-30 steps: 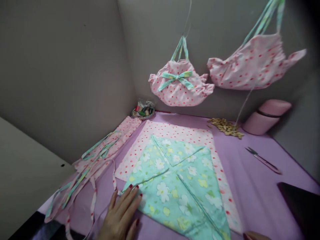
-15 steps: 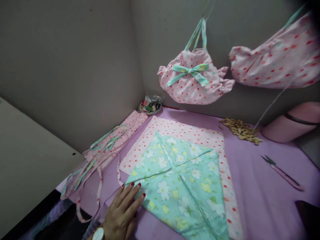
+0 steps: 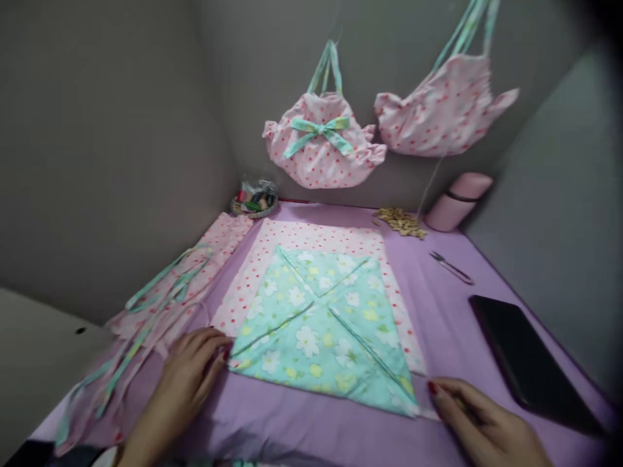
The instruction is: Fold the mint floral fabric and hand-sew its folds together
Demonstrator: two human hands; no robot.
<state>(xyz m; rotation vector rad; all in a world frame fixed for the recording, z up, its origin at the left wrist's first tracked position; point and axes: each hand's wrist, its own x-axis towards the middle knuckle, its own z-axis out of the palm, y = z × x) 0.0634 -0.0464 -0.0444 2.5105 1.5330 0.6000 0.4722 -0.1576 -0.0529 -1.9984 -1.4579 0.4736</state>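
Observation:
A mint floral cloth (image 3: 318,327), folded inward along diagonal creases, lies on a pink dotted cloth (image 3: 321,237) on the purple table cover (image 3: 452,318). My left hand (image 3: 187,376) rests at the mint cloth's near left corner, fingers extended and together, tips touching the edge. My right hand (image 3: 479,418) lies at the near right corner, fingers stretched toward it, tips at the cloth's point. Neither hand grips anything that I can see.
Pink and mint fabric strips (image 3: 160,298) lie at the left. Two pink dotted bags (image 3: 324,146) (image 3: 438,110) hang on the back wall. A thread basket (image 3: 254,198), wooden clips (image 3: 402,222), a pink bottle (image 3: 457,201), small snips (image 3: 450,267) and a dark phone (image 3: 528,360) sit around.
The view swung and pulled back. My left hand slid left to the mint cloth's left corner, and my right hand came into view at the right corner.

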